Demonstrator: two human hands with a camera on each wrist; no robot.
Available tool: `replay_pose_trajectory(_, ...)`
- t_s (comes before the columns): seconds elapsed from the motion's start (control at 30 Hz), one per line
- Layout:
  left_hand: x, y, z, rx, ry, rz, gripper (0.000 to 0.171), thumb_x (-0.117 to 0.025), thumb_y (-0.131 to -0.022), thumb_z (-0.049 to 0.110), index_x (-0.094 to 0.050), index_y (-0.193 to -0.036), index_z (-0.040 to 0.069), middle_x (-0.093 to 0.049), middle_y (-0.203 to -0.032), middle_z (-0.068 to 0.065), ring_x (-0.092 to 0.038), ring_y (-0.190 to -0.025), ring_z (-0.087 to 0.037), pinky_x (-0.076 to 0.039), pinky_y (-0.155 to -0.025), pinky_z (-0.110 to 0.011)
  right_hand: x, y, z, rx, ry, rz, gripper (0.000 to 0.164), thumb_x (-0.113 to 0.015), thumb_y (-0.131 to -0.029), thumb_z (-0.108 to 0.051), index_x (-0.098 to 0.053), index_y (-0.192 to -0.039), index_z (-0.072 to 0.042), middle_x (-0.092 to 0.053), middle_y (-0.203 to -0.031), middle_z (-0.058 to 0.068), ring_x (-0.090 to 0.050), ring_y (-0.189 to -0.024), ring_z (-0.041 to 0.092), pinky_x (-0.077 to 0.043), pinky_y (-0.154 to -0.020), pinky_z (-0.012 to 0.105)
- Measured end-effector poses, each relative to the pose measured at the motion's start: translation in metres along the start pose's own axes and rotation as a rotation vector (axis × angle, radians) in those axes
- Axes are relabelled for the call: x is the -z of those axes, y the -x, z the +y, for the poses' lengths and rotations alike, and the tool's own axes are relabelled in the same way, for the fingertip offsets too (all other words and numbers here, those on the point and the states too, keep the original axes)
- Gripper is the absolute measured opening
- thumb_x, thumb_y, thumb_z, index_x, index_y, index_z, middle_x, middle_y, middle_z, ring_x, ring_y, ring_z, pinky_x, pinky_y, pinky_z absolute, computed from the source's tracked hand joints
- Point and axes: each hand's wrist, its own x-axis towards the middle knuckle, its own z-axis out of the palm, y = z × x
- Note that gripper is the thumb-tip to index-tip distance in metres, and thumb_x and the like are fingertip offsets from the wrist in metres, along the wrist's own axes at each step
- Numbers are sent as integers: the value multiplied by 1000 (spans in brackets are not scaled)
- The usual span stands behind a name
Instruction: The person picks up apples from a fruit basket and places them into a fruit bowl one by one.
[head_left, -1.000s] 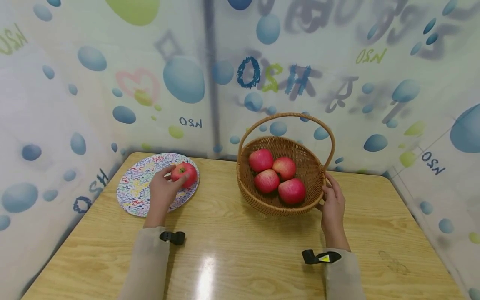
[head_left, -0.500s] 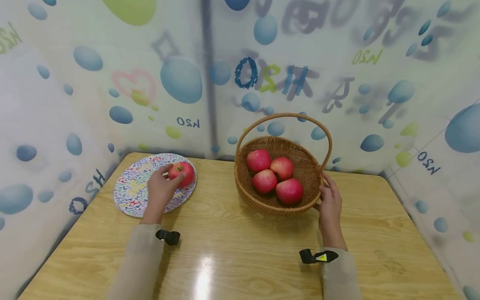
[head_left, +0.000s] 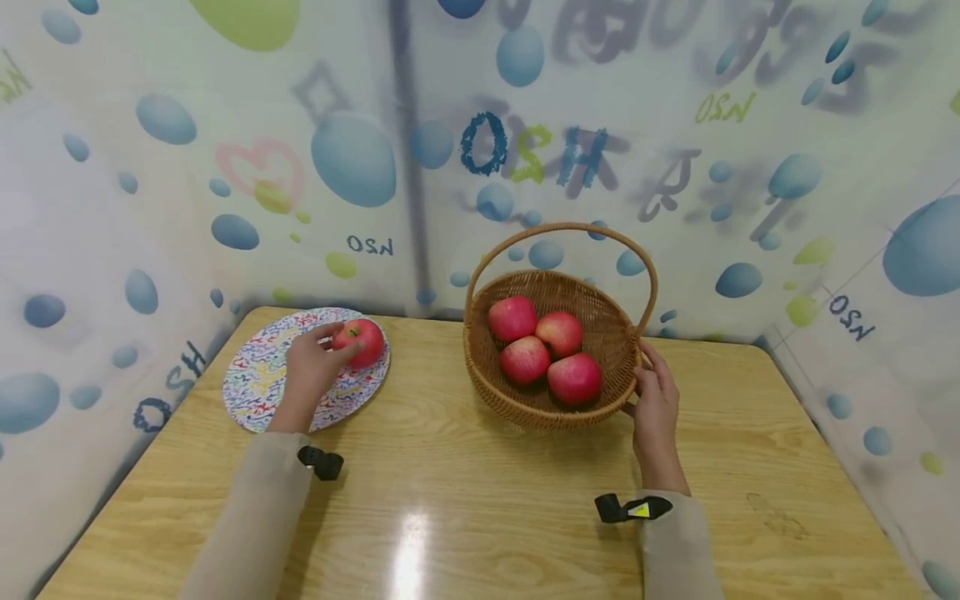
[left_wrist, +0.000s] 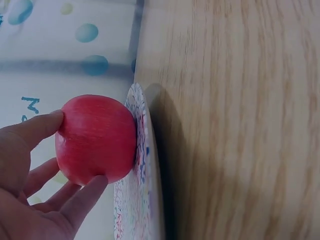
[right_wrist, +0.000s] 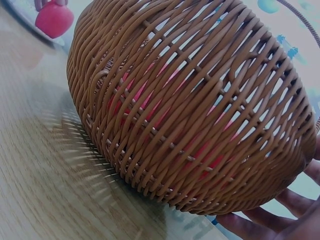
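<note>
On the right part of a round plate with a multicoloured squiggle pattern [head_left: 251,379] sits a red apple [head_left: 367,340]. My left hand [head_left: 309,367] grips this apple from the left, thumb and fingers spread round its side. Seen from the left wrist, the apple [left_wrist: 95,137] rests against the plate's surface near the rim [left_wrist: 145,130]. A brown wicker basket [head_left: 491,396] with a tall arched handle holds several red apples [head_left: 575,379]. My right hand [head_left: 657,400] holds the basket's right side, fingers [right_wrist: 250,225] under the weave in the right wrist view.
Both plate and basket stand toward the back of a light wooden table [head_left: 450,500]. Behind and beside it rise pale walls [head_left: 442,208] printed with blue and green drops. The basket's handle [head_left: 562,227] arches high above its rim.
The whole head view has drifted slightly left. My left forearm has swung a little leftward while the hand stays on the apple. Basket and right hand keep their places.
</note>
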Motion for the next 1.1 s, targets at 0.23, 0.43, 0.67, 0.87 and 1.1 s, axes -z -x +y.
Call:
replay_pose_trajectory(0.23, -4, 8, 8, -84, -95, 58, 68, -68, -95, 39, -48, -148, 2, -51, -149, -25, -50, -132, -41, -50, -107, -53, 1, 1, 0, -10, 15, 11, 50, -29, -108, -22, -40, -156, -31, -41, -155, 10, -44, -143, 31, -44, -105, 57)
replay_pose_trajectory(0.43, -1, 26, 38, -229, -69, 197, 57, -69, -94, 39, -59, -141, 8, -57, -145, -18, -53, -132, -38, -48, -107, -55, 0, 2, 1, -8, 7, 6, 50, -30, -108, -22, -40, -155, -31, -40, -153, 12, -43, -144, 32, -44, -106, 58)
replay_pose_trajectory(0.67, -5, 61, 92, -418, 67, 137, 46, -72, -94, 33, -65, -135, 13, -59, -143, -12, -58, -130, -33, -57, -96, -50, 1, 3, 1, -7, 1, 6, 50, -29, -107, -22, -40, -156, -29, -39, -156, 12, -41, -145, 35, -42, -107, 61)
replay_pose_trajectory(0.87, -25, 81, 125, -482, 59, -12, 42, -74, -93, 28, -66, -132, 15, -61, -140, -8, -59, -129, -28, -58, -98, -45, 1, 4, 1, -5, 2, 7, 50, -30, -107, -22, -39, -156, -29, -38, -158, 12, -42, -145, 34, -43, -107, 60)
replay_pose_trajectory(1.1, -52, 82, 140, -573, 21, -83, 40, -78, -90, 24, -69, -128, 14, -65, -130, -8, -63, -122, -28, -59, -96, -46, -2, 1, 1, 1, -1, 3, 50, -30, -107, -21, -40, -156, -29, -38, -159, 11, -43, -144, 35, -44, -106, 60)
